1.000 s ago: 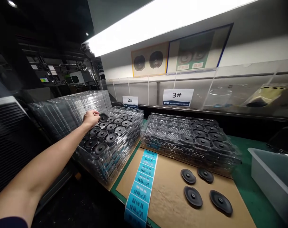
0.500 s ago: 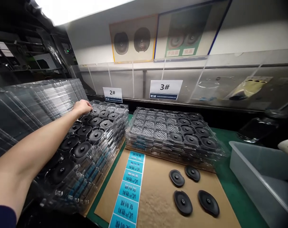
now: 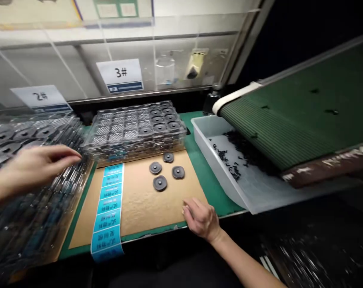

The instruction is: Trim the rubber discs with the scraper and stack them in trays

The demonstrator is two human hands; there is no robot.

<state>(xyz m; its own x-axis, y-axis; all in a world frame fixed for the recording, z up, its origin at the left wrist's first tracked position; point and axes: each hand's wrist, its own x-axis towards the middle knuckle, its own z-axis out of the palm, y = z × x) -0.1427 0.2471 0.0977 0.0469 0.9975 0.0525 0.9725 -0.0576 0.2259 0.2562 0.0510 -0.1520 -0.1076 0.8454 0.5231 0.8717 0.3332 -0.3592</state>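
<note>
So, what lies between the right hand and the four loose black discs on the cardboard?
Only bare brown cardboard, as the head view shows. The right hand rests at its front edge; the black discs lie farther back, apart from it.

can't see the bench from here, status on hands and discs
Left hand open over the left tray stack. Right hand empty, resting on the cardboard edge. Four black discs loose, nothing blocking them.

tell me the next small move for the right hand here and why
Probably reach the right hand forward to the four loose black discs on the cardboard sheet. It rests empty at the sheet's near edge, and the left hand is over the left tray stack.
</note>
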